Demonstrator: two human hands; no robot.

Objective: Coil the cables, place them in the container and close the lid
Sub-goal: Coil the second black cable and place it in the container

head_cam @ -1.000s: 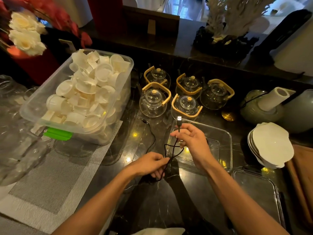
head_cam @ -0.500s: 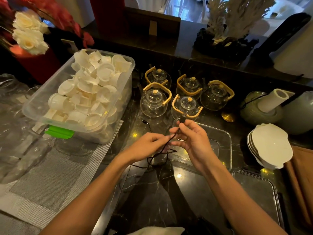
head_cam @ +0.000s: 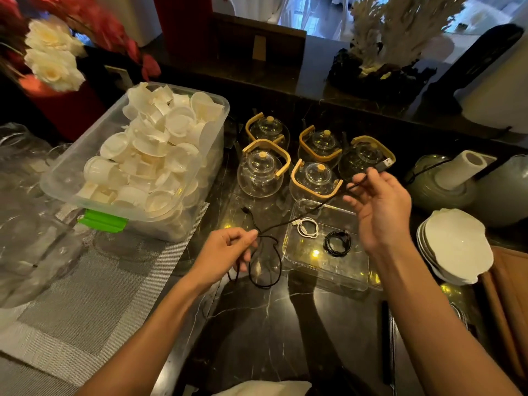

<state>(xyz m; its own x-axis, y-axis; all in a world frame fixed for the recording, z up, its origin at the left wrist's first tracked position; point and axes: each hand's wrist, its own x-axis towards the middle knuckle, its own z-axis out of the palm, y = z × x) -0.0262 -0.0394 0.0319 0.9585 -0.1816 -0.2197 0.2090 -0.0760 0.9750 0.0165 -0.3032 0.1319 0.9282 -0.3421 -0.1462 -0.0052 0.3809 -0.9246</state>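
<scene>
A thin black cable (head_cam: 285,222) stretches between my two hands above the dark marble counter. My left hand (head_cam: 225,252) pinches it where a loop hangs down to the counter. My right hand (head_cam: 380,208) is raised and pinches the cable just behind its USB plug (head_cam: 384,164). The cable's other small plug lies on the counter (head_cam: 245,210). A clear plastic container (head_cam: 328,270) sits between my hands, open, holding a coiled white cable (head_cam: 308,227) and a coiled black cable (head_cam: 338,242). A clear lid (head_cam: 400,347) lies at the lower right, partly hidden by my right forearm.
A large clear bin of white cups (head_cam: 137,164) stands at left on a grey placemat (head_cam: 85,304). Several glass teapots (head_cam: 261,172) with yellow handles stand behind the container. Stacked white plates (head_cam: 457,244) and a green vase (head_cam: 440,184) sit at right.
My hands moved apart: the right rose up and right with the USB plug, the left dropped back, pulling the cable straight. The coiled cables in the container came into view.
</scene>
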